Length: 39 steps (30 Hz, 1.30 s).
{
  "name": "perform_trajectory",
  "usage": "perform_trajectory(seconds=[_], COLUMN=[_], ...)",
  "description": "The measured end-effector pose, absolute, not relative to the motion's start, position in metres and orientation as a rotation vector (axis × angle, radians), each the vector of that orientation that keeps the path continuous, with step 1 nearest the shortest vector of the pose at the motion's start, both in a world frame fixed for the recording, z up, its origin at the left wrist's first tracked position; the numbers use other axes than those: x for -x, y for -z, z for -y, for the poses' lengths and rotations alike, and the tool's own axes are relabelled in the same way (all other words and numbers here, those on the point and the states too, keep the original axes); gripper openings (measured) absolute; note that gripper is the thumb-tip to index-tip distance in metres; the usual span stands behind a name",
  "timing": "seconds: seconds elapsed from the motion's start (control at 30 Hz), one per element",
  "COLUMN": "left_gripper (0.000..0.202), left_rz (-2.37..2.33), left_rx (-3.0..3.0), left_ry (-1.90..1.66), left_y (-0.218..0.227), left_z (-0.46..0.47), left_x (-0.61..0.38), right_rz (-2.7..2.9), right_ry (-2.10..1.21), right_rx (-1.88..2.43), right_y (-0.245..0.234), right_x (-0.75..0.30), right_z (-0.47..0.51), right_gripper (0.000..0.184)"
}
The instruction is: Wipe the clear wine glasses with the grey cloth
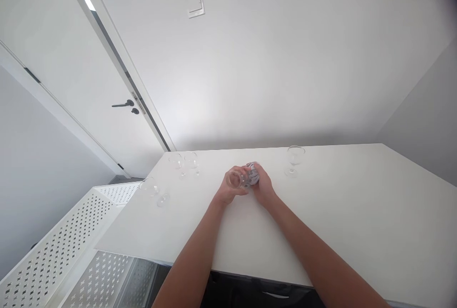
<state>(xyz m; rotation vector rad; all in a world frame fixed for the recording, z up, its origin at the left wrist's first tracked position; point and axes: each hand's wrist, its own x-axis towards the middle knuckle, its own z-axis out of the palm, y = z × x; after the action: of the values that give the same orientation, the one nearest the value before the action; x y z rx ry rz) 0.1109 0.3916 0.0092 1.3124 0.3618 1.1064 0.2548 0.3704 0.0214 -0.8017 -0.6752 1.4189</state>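
Observation:
Over the middle of the white table, my left hand is wrapped round the bowl of a clear stemmed glass, which is tilted with its rim toward the left. My right hand grips a bunched grey-white cloth against the foot end of that glass. Fingers and cloth hide the stem and the foot. The two hands are close together, nearly touching.
To the right at the back stands one stemmed glass. Several more are on the left: a pair at the back and one nearer the left edge. A white perforated panel adjoins the table's left side; behind it is a door with a dark handle.

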Motion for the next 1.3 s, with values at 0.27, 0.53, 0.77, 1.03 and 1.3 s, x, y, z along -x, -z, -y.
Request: perform_trajectory(seconds=[0.27,0.53,0.77,1.03,1.3], left_gripper=[0.058,0.058,0.058,0.057,0.057], left_rz=[-0.298,-0.375,-0.372,-0.253,-0.321], left_rx=[-1.283,-1.129,-1.183,-1.140,-1.165], left_ry=[-1.105,-1.265,-1.253,-1.246,-1.289], left_y=[0.001,0.004,0.007,0.007,0.004], left_z=[-0.397,-0.405,-0.408,-0.408,-0.405], left_x=[-0.105,-0.104,-0.101,-0.100,-0.103], right_rz=[0.801,0.970,0.631,0.551,0.756], right_ry=[-1.573,-1.127,-1.695,-2.207,-1.248], right_rx=[0.893,0.955,0.798,0.549,0.972], right_y=[-0.017,-0.012,-0.015,-0.017,-0.021], right_x=[-0.267,-0.252,-0.256,-0.276,-0.259], right_z=[-0.375,-0.374,-0.376,-0.377,-0.372], right_gripper=[0.039,0.028,0.028,0.026,0.048])
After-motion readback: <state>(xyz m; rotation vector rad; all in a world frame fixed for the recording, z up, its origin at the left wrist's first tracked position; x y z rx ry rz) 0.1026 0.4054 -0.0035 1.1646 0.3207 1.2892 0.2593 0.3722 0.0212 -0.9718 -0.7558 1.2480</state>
